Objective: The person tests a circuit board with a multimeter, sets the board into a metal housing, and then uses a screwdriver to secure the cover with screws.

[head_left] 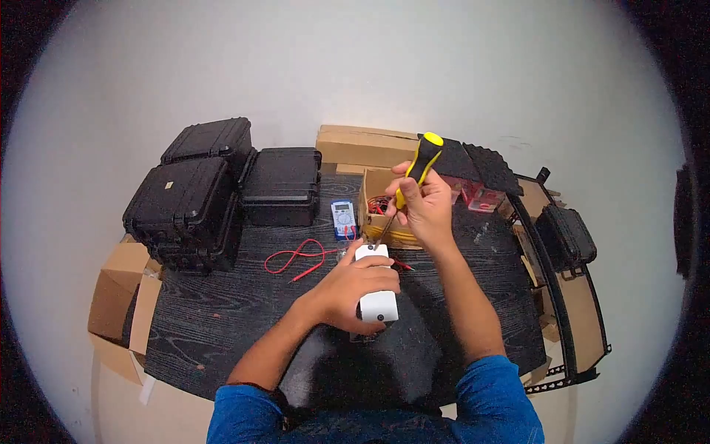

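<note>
A small white box (379, 303) with a dark screw at each end lies near the middle of the dark table, and my left hand (355, 287) is wrapped over it. My right hand (427, 207) grips a yellow and black screwdriver (424, 159) above the box. The screwdriver slants down to the left, its tip close to the screw at the far end of the box; whether it touches cannot be made out. Just beyond my left hand is a blue multimeter (344, 218), with a red test lead (302, 253) looped to its left.
Black hard cases (181, 203) stand at the left, another (281, 185) beside them. An open carton (122, 303) is at the far left. Behind my right hand are a cardboard box (366, 196) of wires and red packages (484, 197). A black rack (566, 296) edges the right.
</note>
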The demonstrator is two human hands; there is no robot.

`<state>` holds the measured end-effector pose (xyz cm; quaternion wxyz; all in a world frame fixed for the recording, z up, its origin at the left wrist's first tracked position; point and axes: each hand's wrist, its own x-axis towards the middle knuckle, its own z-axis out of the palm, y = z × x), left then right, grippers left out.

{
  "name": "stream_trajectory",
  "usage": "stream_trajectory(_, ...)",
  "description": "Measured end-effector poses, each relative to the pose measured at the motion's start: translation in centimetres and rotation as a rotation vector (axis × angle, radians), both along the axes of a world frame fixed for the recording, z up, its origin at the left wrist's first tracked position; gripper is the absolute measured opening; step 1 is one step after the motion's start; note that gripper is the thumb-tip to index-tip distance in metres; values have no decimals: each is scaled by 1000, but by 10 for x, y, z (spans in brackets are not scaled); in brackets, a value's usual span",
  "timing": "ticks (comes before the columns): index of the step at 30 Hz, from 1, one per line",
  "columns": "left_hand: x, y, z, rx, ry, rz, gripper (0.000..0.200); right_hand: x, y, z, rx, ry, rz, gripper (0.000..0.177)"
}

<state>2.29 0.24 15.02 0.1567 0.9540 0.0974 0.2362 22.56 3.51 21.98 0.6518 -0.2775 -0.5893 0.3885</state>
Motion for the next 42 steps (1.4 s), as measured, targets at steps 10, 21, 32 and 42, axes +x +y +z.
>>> stream_trajectory(10,-1,0,-3,-1,-26,0,71,-5,15,-4,-16,-26,18,43)
stream_trajectory(21,0,0,-3,-4,-12,1,70,-3,10,0,-31,-188,122,35)
stream_trajectory(32,-1,-2,-2,-11,-21,7,70,-10,7,3,-65,-96,137,40)
stream_trajectory(42,0,0,-4,-14,-21,3,71,-7,7,2,-175,-40,200,37)
